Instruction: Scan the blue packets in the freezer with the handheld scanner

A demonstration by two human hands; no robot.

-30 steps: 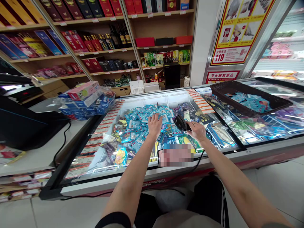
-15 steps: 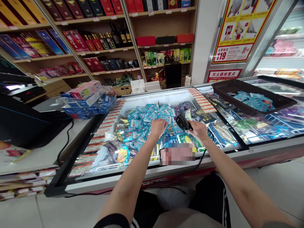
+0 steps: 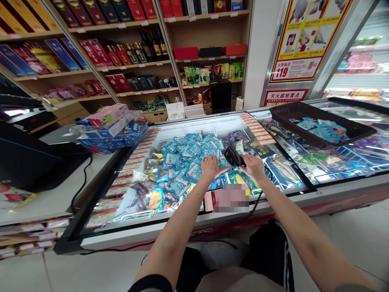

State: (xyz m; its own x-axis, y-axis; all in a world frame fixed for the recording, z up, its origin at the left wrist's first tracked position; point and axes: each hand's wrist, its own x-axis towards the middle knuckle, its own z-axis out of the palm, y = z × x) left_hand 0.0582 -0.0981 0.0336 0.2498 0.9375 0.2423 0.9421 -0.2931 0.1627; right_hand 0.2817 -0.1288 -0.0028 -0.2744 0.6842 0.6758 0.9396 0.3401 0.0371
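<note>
My right hand (image 3: 254,166) grips a black barcode scanner (image 3: 233,156), its head pointing left over the packets. My left hand (image 3: 211,167) rests on the near right part of a spread pile of small light-blue packets (image 3: 179,159). Its thumb is stretched out toward the scanner and the fingers lie over the packets; I cannot see it holding one. The pile is at the chest freezer (image 3: 142,160) in front of me. Just below my hands, at the freezer's front edge, lies a flat pinkish phone-like object (image 3: 209,201), partly blurred out.
A dark brown tray (image 3: 358,134) with more blue packets stands on the freezer's right part. At left, plastic-wrapped boxes (image 3: 112,136) sit on the counter beside a black machine (image 3: 36,158). The scanner's black cable (image 3: 257,202) hangs over the front edge. Shelves (image 3: 139,65) stand behind.
My left hand has shifted right along the packets, closer to the scanner, and its thumb now sticks out. My right hand and the scanner are nearly where they were.
</note>
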